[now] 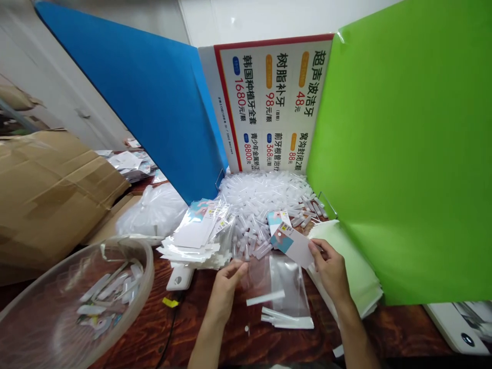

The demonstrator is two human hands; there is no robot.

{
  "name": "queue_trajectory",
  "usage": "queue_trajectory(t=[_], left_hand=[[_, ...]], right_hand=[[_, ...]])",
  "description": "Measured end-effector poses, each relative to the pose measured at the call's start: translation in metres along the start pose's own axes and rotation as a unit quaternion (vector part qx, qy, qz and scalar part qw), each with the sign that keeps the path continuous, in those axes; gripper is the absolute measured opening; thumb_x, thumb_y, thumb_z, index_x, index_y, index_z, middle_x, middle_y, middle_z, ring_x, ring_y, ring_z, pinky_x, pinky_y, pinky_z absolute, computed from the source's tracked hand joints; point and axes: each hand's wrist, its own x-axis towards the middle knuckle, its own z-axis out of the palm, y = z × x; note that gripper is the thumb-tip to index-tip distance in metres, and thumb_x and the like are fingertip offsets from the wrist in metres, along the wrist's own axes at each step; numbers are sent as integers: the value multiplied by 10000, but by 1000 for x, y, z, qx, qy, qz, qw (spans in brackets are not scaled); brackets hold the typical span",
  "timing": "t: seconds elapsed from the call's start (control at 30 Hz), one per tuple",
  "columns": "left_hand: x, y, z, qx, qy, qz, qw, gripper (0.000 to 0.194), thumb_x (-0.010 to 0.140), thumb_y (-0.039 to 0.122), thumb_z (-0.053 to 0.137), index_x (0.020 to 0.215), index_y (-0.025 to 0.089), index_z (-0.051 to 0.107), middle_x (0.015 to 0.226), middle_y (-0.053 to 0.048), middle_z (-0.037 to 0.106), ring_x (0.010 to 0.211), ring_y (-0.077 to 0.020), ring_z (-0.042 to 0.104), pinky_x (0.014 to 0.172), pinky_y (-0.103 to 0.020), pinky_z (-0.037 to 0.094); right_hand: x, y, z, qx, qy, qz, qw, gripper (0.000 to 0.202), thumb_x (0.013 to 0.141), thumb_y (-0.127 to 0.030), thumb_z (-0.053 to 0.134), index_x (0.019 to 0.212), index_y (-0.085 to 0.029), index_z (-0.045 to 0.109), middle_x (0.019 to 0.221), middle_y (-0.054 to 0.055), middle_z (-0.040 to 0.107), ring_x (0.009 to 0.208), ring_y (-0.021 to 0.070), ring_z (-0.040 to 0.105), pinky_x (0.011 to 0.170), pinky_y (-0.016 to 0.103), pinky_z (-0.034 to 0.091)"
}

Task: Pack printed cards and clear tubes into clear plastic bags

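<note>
My right hand point(329, 264) grips a printed card point(294, 245) by its lower right edge; the card is white with a blue picture corner. My left hand point(229, 279) has thumb and forefinger pinched at the upper left edge of a clear plastic bag point(258, 279), which has a white strip along its near end. Beside it on the table lie more clear bags point(294, 292) with white strips. Just beyond the held card is a small stack of similar cards point(275, 220). Behind both hands spreads a heap of small clear tubes with white caps point(265, 192).
Left of the heap stands a pile of bagged cards point(196, 233). A translucent bin point(148, 277) holds scraps at the left, near a cardboard box point(49, 195). Pale green sheets point(353, 271) are stacked right. Blue point(146, 87), printed point(269, 102) and green point(415, 154) boards wall the table.
</note>
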Motion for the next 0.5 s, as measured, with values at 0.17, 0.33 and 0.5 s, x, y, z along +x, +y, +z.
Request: queue_trajectory(t=[0.17,0.33,0.5], left_hand=[[5,21,8,-214,142,-38,966,452,373,365,982,691,155,740,718,2,705,671,-121,631,692,-226,522],[9,19,14,-219,177,-16,960,433,375,336,984,672,146,733,656,21,696,624,-95,621,658,-199,512],[1,8,12,-145,160,36,976,365,560,406,920,759,149,753,717,13,716,704,-118,636,718,-212,500]], right_hand=[[-13,-6,-8,5,-166,-35,986,291,906,-437,607,937,-185,750,984,94,764,926,266,673,824,334,520],[-18,1,-4,44,-245,-13,968,225,867,-393,654,899,-197,760,931,67,763,890,248,670,827,336,520],[-19,10,3,90,-195,5,977,313,845,-490,682,879,-185,741,872,64,730,818,228,646,714,298,513]])
